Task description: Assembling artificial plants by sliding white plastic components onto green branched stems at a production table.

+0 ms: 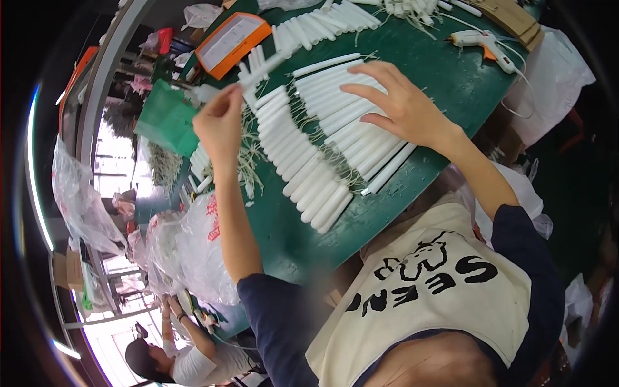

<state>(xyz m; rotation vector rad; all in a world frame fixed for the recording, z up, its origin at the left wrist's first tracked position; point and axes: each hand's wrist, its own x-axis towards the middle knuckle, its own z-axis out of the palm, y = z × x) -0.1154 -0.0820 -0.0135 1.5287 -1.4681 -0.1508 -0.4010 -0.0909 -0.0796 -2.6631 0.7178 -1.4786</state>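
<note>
My left hand is raised at the left of the green table, thumb and fingers pinched together. It holds one end of a slim white tube, which is blurred and points up to the right. My right hand hovers over or rests on a row of long white tubes, fingers spread and apart; contact is hard to tell. Beside that row lies a second row of shorter, round-ended white tubes. Thin pale wires or strands run between the two rows.
A glue gun with a cord lies at the far right. An open orange box and more white tubes are at the back. A green bag and clear plastic bags stand left. Another person works at lower left.
</note>
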